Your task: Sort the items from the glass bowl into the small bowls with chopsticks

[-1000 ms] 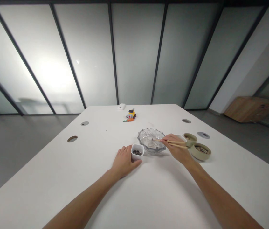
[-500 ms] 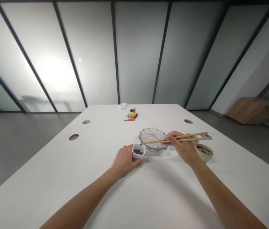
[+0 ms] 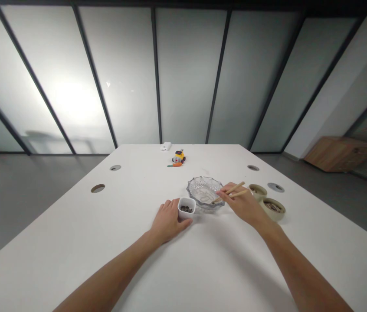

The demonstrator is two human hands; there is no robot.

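My left hand (image 3: pixel 169 219) is curled around the left side of a small white square cup (image 3: pixel 186 215), its thumb along the near side. Dark little pieces (image 3: pixel 186 209) lie at the bottom of that cup. A pair of wooden chopsticks (image 3: pixel 235 189) is in my right hand (image 3: pixel 238 203), gripped between thumb and fingers. Their tips point down into a clear scalloped glass bowl (image 3: pixel 191 194), just right of and behind the cup. Whether the tips pinch anything is too small to tell.
Right of my right hand stands a pale green double bowl (image 3: pixel 280 216) holding brownish pieces. Farther back on the white table (image 3: pixel 138 208) are an orange toy carrot (image 3: pixel 177 164), a yellow toy car (image 3: pixel 179 156) and a white box-shaped device (image 3: pixel 165 146). Round holes (image 3: pixel 98 188) pierce the tabletop.
The chopstick tips have swung from the white cup's rim rightward and down into the glass bowl. My left hand stays on the cup. The view has shifted slightly.
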